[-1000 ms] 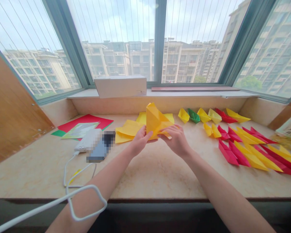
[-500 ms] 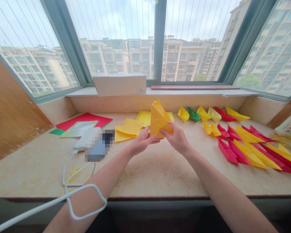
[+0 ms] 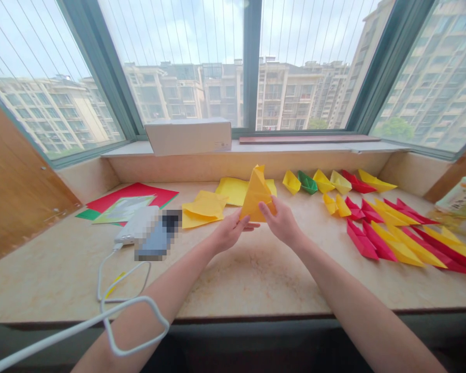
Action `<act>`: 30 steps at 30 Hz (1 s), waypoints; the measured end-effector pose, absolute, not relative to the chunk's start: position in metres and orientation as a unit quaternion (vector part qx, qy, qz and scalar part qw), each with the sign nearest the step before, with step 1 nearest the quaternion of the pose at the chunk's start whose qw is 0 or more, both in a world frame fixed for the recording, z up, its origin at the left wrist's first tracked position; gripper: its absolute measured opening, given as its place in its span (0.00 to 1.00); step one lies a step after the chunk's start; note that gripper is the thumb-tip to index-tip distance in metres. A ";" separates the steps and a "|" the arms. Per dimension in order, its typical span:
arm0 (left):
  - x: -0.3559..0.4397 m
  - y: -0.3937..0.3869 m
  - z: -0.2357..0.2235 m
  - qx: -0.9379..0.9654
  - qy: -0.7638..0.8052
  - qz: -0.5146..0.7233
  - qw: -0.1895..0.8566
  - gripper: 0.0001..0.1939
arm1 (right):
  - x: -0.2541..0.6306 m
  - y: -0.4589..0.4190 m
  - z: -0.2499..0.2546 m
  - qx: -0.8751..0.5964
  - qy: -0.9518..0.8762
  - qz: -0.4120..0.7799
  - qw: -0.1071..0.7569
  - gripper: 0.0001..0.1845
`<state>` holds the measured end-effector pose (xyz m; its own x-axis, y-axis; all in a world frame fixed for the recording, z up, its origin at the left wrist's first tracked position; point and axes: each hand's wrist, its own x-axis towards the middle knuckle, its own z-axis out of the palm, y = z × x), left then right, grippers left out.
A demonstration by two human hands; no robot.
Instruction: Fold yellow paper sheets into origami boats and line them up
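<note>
The folded paper (image 3: 255, 196) is between the two hands, its peak up and its long axis near upright, the broad base down in the grip of both. The left hand (image 3: 229, 230) holds the lower left corner, thumb in front and fingers reaching beneath and behind. The right hand (image 3: 282, 220) holds the lower right side, thumb on the front face; its fingers are mostly hidden. Both grips are narrow, closed on the paper, and neither hand is clearly nearer. Whether the base touches the surface (image 3: 252, 280) cannot be told.

The paper's upper part stands free of the fingers, with layers parting at the tip. Behind it lies a yellow sheet (image 3: 233, 190), partly covered from view. Just left of that is some creased paper (image 3: 202, 207), the closest thing to the left hand on that side. The phone (image 3: 158, 238) and power bank (image 3: 137, 226) lie farther left, with a white cable (image 3: 101, 274) running towards the near edge.

To the right, paper boats (image 3: 360, 239) sit in rows, apart from the right hand. A stretch of stone separates the hands from the near edge, giving the widest room for movement; the sides are tighter.
</note>
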<state>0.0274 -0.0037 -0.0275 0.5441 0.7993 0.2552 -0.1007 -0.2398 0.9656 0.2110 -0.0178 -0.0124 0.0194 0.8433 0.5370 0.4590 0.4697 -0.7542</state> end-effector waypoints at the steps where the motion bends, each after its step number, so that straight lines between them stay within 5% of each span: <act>1: 0.028 -0.004 -0.028 0.683 0.259 0.396 0.556 0.24 | 0.211 -0.017 -0.013 -0.486 -0.671 0.184 0.529 0.19; 13: 0.030 -0.007 -0.029 0.716 0.259 0.377 0.528 0.29 | 0.213 -0.006 -0.015 -0.395 -0.580 0.415 0.580 0.22; 30: 0.027 -0.011 -0.019 0.683 0.314 0.351 0.558 0.23 | 0.210 -0.012 -0.017 -0.395 -0.679 0.297 0.544 0.12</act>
<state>0.0268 -0.0108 -0.0193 0.5557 0.8214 0.1288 0.0374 -0.1794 0.9831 0.2097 -0.0120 -0.0169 -0.0970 0.8583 0.5038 0.2135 0.5124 -0.8318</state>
